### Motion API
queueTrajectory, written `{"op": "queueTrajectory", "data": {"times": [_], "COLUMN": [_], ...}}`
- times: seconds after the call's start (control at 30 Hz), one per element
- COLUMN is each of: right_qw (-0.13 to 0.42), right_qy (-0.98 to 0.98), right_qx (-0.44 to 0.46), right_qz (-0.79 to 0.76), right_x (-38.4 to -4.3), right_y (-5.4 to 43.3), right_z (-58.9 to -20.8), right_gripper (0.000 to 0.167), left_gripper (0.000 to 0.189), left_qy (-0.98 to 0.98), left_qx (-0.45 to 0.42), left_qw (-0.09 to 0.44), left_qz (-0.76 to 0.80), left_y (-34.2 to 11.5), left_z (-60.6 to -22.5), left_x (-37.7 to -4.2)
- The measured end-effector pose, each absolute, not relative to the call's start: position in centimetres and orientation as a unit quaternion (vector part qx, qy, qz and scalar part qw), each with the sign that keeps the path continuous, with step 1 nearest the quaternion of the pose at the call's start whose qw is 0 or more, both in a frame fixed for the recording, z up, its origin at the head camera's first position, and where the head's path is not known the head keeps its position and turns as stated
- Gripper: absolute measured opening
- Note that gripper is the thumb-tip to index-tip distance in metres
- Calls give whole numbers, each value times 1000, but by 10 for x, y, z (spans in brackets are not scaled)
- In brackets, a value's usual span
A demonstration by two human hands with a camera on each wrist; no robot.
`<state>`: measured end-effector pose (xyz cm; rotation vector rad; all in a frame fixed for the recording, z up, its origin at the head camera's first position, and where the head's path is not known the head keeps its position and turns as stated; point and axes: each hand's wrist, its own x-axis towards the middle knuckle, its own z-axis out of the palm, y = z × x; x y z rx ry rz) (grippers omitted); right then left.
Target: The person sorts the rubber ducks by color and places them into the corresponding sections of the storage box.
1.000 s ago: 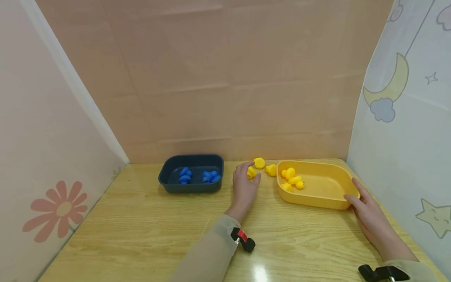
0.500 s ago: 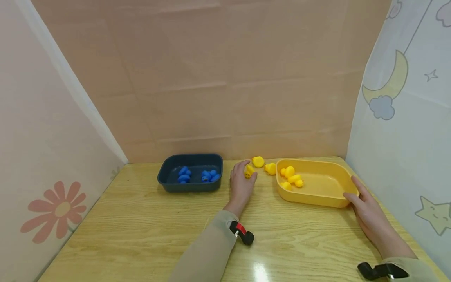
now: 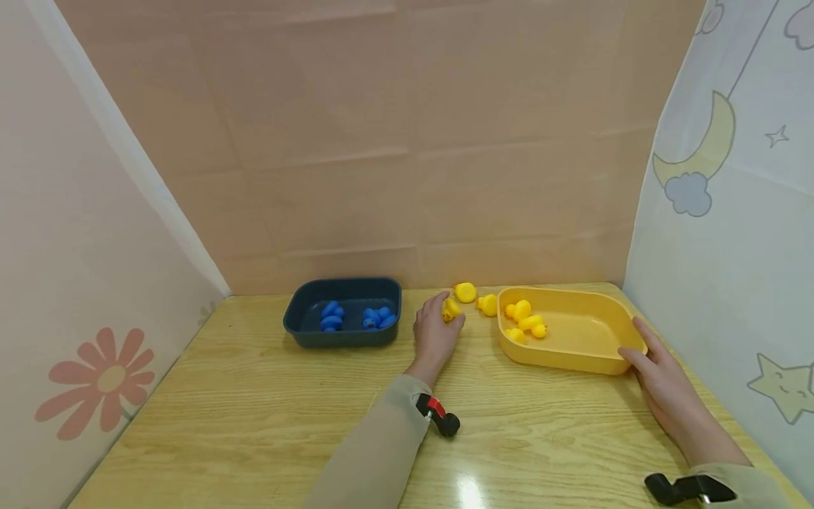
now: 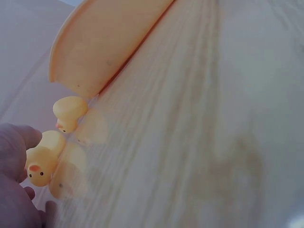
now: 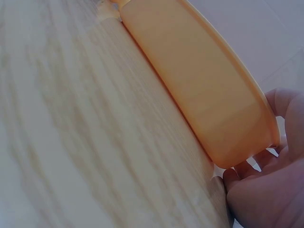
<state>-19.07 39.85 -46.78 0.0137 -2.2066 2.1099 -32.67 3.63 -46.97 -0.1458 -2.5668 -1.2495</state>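
A yellow rubber duck (image 3: 451, 309) sits between the thumb and fingers of my left hand (image 3: 435, 336), which pinches it near the back of the table. In the left wrist view its face (image 4: 39, 175) shows beside the fingers. Another yellow duck (image 3: 487, 305) lies just left of the yellow tray (image 3: 594, 325), and one more (image 3: 466, 293) is behind. My right hand (image 3: 664, 382) grips the tray's right front corner, thumb over the rim. The tray's outer wall (image 5: 204, 90) fills much of the right wrist view. Several yellow ducks (image 3: 530, 324) lie at the tray's left end.
To the left of the left hand stands a dark blue tray (image 3: 343, 342) holding several blue ducks (image 3: 332, 316). The wooden table (image 3: 254, 424) meets a pinkish-brown back wall (image 3: 407, 177). A patterned sheet (image 3: 718, 283) rises along the right edge.
The left hand has closed in slightly around the near yellow duck, which has turned a little so its face shows. The right hand stays at the tray's corner.
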Motion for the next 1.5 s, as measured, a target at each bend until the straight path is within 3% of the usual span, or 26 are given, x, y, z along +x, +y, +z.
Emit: {"op": "queueTrajectory", "data": {"times": [1.03,1.5], "right_qw": [44,52], "right_qy": [-732,-725], "right_qx": [-5,3], "right_qz": [679,687], "right_x": [-191,-192], "right_y": [398,399], "right_z": [-465,-468], "right_gripper": [82,82], "left_gripper": [41,43], "left_qy": [-906,-852], "left_qx": [-33,-66], "left_qw": [135,151], "left_qz": [-400,-497], "left_y": [40,42], "left_z": [-463,-460], "left_x": [-318,-310]}}
